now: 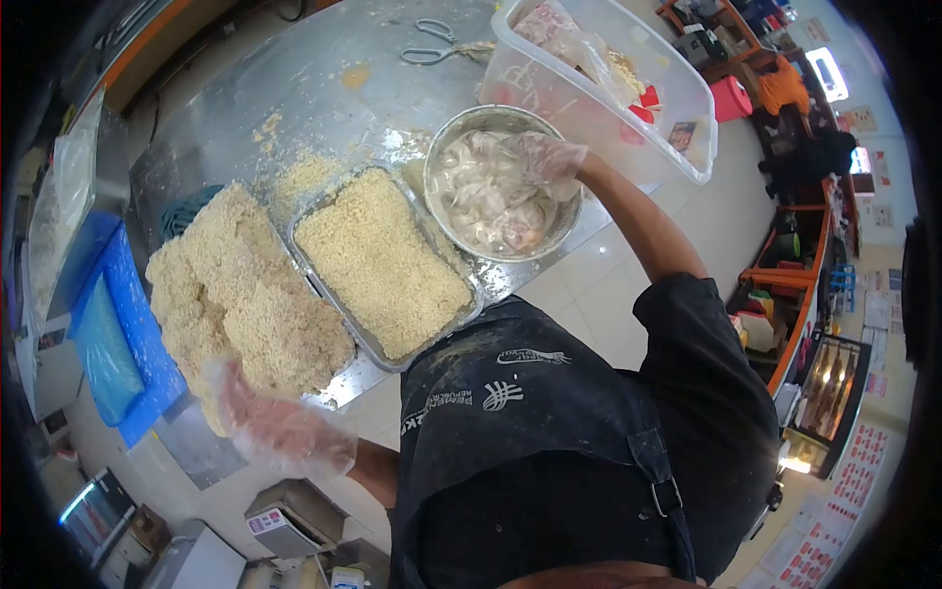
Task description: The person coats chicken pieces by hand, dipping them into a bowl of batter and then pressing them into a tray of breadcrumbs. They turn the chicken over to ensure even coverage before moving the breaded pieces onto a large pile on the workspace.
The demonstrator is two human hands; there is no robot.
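My left hand point(280, 422), in a clear plastic glove and somewhat blurred, is at the near edge of a large pile of crumb-coated pieces point(250, 294); its fingers look stretched out. My right hand point(549, 162), also gloved, reaches over the rim of a round metal bowl point(432, 187) with its fingertips at the wet contents. Pale, slick pieces point(491, 196) lie in whitish liquid there; what the fingers hold, if anything, is hidden. Between the pile and the bowl stands a rectangular metal tray point(474, 312) filled with pale crumbs point(378, 260).
Scissors point(432, 44) lie on the metal table point(294, 79) near a clear plastic bin point(589, 108) holding bags. Loose crumbs point(309, 172) are scattered behind the tray. A dark green cloth point(186, 211) lies by the pile. A blue bag point(106, 344) is at the left.
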